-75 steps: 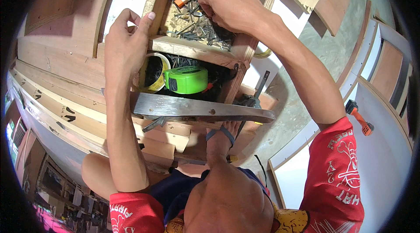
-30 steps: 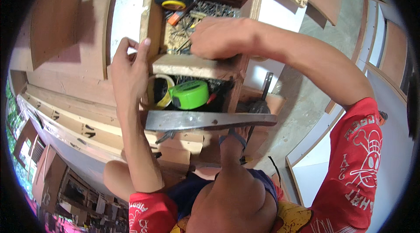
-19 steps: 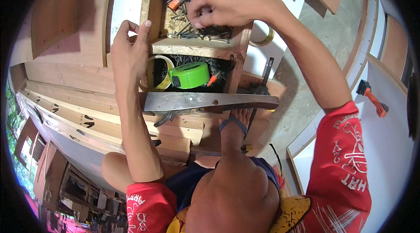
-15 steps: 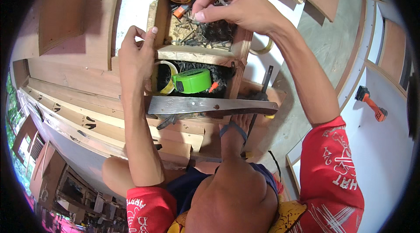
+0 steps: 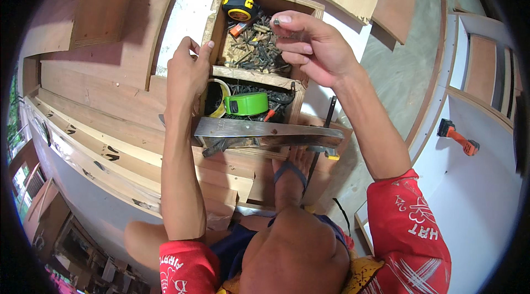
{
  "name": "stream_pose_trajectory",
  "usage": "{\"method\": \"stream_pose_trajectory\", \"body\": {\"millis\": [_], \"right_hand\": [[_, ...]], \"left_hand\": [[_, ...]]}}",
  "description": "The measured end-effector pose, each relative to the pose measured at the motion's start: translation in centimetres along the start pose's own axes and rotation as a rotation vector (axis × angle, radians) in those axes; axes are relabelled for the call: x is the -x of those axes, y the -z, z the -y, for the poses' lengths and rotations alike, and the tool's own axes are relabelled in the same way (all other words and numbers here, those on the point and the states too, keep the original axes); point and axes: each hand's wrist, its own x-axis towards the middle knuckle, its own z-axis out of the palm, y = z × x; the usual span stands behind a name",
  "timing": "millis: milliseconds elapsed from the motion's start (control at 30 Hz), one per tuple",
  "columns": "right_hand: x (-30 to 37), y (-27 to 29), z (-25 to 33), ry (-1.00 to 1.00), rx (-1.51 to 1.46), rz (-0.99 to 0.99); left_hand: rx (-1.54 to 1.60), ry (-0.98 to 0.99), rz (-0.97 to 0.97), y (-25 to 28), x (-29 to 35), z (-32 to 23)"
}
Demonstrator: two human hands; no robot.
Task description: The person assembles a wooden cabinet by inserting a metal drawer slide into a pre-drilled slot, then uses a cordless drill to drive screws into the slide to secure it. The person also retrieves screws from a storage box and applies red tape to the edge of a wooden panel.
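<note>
My right hand (image 5: 317, 45) is raised over the right side of a wooden box (image 5: 265, 72), with thumb and forefinger pinched on a small dark metal fastener (image 5: 277, 22); whether it is a nail or a screw is unclear. Below it, a heap of loose fasteners (image 5: 256, 51) fills the far compartment, beside a black-and-yellow tape measure (image 5: 239, 9). My left hand (image 5: 186, 70) lies along the box's left wall, fingers curled and thumb near the rim; anything inside its grip is hidden. The near compartment holds a green tape measure (image 5: 247, 104), a tape roll (image 5: 219, 98) and dark fasteners.
A long metal blade with a brown wooden part (image 5: 268, 129) lies across the box's near end. A dark bar tool (image 5: 330, 112) stands right of it. Wooden strips (image 5: 132, 150) lie at left. An orange-and-black tool (image 5: 458, 136) rests on a white panel at right.
My right hand has lifted out of the far compartment, fastener pinched, and turned palm inward. The dark clump there no longer shows; loose fasteners do. My left hand stays by the wall.
</note>
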Motion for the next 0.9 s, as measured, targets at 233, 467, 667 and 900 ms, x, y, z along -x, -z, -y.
{"method": "stream_pose_trajectory", "body": {"millis": [233,467,667,900], "right_hand": [[2.7,-3.3,-0.4,0.190,0.292,-0.159],[5.1,-9.1,-1.6,0.541,0.881,-0.093],[4.5,-10.2,-3.0,0.602,0.995,0.021],[5.1,-9.8,-3.9,0.589,1.069,0.035]], "left_hand": [[0.162,-0.084,-0.122,2.0,2.7,-1.6],[1.745,0.094,0.499,7.3,9.5,-3.4],[1.834,0.095,0.593,8.8,11.7,-2.3],[1.869,0.126,0.651,8.3,12.5,-2.4]]}}
